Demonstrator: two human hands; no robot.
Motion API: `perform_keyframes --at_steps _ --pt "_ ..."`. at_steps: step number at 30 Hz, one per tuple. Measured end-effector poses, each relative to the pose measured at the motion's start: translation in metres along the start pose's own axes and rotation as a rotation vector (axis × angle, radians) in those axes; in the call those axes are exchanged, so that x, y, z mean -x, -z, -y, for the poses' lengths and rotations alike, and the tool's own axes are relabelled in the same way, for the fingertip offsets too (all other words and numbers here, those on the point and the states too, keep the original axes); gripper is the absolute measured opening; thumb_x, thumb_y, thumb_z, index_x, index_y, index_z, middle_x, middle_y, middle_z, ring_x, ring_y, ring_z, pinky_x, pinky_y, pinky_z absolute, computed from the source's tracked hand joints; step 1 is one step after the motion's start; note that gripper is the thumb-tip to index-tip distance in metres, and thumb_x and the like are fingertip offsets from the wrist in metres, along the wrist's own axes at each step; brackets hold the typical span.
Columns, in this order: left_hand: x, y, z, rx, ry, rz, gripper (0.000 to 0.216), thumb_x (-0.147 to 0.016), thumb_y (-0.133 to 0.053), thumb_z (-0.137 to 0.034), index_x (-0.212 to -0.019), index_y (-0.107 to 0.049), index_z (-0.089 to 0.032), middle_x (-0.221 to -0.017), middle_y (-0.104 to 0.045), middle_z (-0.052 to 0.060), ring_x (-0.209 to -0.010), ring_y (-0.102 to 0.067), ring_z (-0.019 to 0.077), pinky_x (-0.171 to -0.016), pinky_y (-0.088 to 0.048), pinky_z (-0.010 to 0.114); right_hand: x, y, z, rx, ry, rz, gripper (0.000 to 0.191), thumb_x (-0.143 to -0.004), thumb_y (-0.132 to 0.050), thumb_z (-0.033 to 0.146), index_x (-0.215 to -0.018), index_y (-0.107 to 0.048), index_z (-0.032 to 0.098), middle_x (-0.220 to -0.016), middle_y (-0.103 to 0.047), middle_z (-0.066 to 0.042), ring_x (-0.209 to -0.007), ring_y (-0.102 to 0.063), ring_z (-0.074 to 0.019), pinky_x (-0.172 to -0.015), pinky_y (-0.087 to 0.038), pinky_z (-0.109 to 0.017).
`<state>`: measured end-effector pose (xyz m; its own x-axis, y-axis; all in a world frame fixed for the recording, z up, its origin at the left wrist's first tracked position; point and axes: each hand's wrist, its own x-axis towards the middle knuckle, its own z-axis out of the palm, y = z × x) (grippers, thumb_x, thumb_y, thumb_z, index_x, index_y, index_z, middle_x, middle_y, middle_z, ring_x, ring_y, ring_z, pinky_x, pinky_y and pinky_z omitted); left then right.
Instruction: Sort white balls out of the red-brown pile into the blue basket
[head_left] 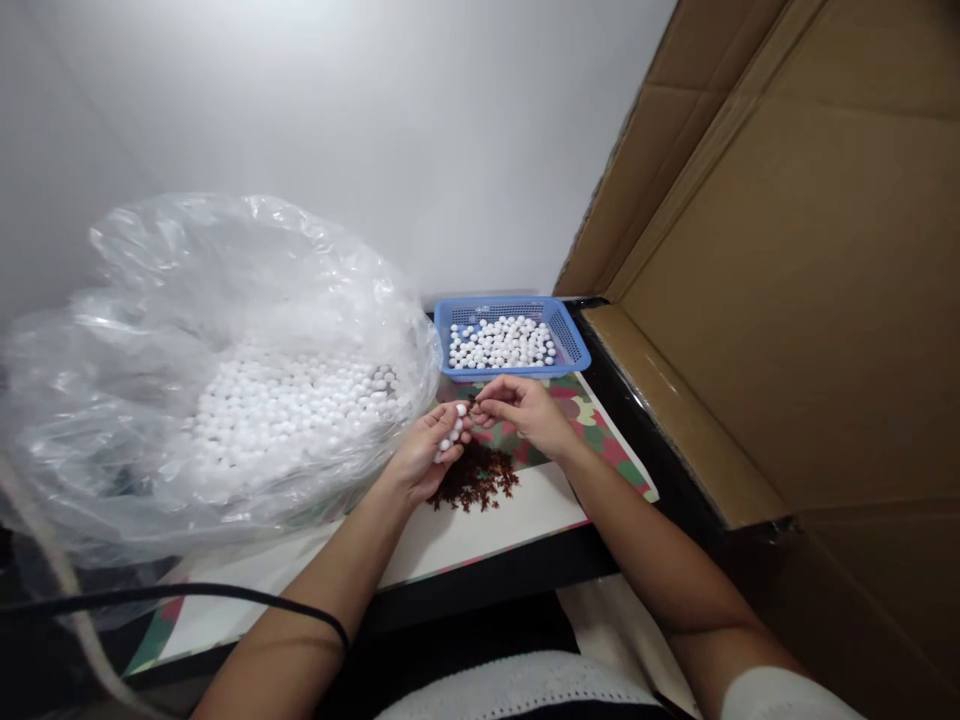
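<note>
White balls [455, 433] are cupped in the left hand [426, 452]; a small brown piece [472, 401] is seemingly pinched by the right hand [523, 408], above the brown pile [480, 480]. Balls best kept steady, piece gripped lightly.

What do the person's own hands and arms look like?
The left hand and right hand wear no gloves. The left forearm and right forearm are bare; above the right one, a white sleeve shows. A black cable crosses the left forearm.
</note>
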<state>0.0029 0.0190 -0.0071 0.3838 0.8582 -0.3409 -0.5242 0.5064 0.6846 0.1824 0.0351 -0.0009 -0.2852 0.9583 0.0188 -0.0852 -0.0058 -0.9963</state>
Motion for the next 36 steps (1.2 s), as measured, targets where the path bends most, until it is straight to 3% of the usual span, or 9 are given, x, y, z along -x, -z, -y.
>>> perform_keyframes --at_steps 4,11,17,25,30,32,36 --pt "0.0 -0.002 0.0 0.006 -0.028 -0.002 0.022 -0.073 -0.076 -0.022 -0.086 -0.061 -0.011 -0.077 -0.06 0.006 -0.059 -0.051 0.0061 -0.034 -0.028 0.008 0.003 -0.005 0.005 -0.098 -0.03 0.016 0.028 -0.069 -0.078 0.039 -0.08 -0.064 0.017 -0.077 -0.069 -0.002 -0.072 -0.066 -0.015 -0.07 -0.053 -0.029" --pt "0.0 -0.001 0.002 -0.064 -0.058 0.017 0.033 -0.071 -0.078 -0.025 -0.1 -0.068 -0.011 -0.075 -0.058 0.005 -0.059 -0.05 0.0056 -0.035 -0.027 0.009 0.002 -0.005 -0.002 -0.144 -0.05 0.063 0.022 -0.073 -0.075 0.036 -0.08 -0.067 0.017 -0.078 -0.068 -0.001 -0.071 -0.062 -0.0124 -0.073 -0.05 -0.027" --pt "0.002 -0.004 0.002 -0.147 -0.111 0.018 0.027 -0.072 -0.077 -0.027 -0.091 -0.064 -0.014 -0.069 -0.057 0.001 -0.055 -0.046 0.0047 -0.037 -0.024 0.01 0.003 -0.005 -0.003 -0.117 -0.031 0.075 0.023 -0.074 -0.074 0.037 -0.081 -0.067 0.017 -0.082 -0.067 -0.002 -0.078 -0.062 -0.0149 -0.08 -0.051 -0.03" --pt "0.004 -0.006 0.002 -0.207 -0.165 -0.005 0.026 -0.073 -0.076 -0.03 -0.084 -0.058 -0.015 -0.062 -0.052 -0.003 -0.048 -0.039 0.0027 -0.037 -0.02 0.011 0.004 -0.011 -0.003 -0.04 0.064 0.038 0.021 -0.077 -0.072 0.037 -0.082 -0.066 0.017 -0.081 -0.066 -0.002 -0.075 -0.062 -0.0145 -0.076 -0.049 -0.029" --pt "0.005 -0.005 0.002 -0.231 -0.18 -0.042 0.026 -0.073 -0.076 -0.03 -0.08 -0.056 -0.015 -0.062 -0.052 -0.003 -0.049 -0.039 0.0029 -0.038 -0.021 0.011 0.003 -0.018 -0.009 -0.032 0.133 -0.057 0.025 -0.074 -0.075 0.036 -0.078 -0.059 0.018 -0.079 -0.065 -0.001 -0.071 -0.06 -0.0132 -0.07 -0.049 -0.027" --pt "0.005 -0.006 0.002 -0.238 -0.182 -0.049 0.027 -0.073 -0.076 -0.031 -0.078 -0.055 -0.015 -0.062 -0.052 -0.002 -0.049 -0.039 0.0028 -0.038 -0.021 0.011 0.003 -0.019 -0.009 -0.035 0.146 -0.066 0.025 -0.074 -0.076 0.036 -0.082 -0.059 0.019 -0.079 -0.064 0.0 -0.073 -0.06 -0.0132 -0.071 -0.049 -0.027" --pt "0.007 -0.01 0.0 -0.241 -0.174 -0.044 0.027 -0.076 -0.073 -0.035 -0.081 -0.056 -0.015 -0.06 -0.051 -0.003 -0.046 -0.037 0.0024 -0.036 -0.019 0.011 0.003 -0.018 -0.005 -0.042 0.131 0.038 0.025 -0.08 -0.069 0.036 -0.1 -0.067 0.021 -0.086 -0.065 -0.001 -0.078 -0.06 -0.0137 -0.075 -0.05 -0.027"
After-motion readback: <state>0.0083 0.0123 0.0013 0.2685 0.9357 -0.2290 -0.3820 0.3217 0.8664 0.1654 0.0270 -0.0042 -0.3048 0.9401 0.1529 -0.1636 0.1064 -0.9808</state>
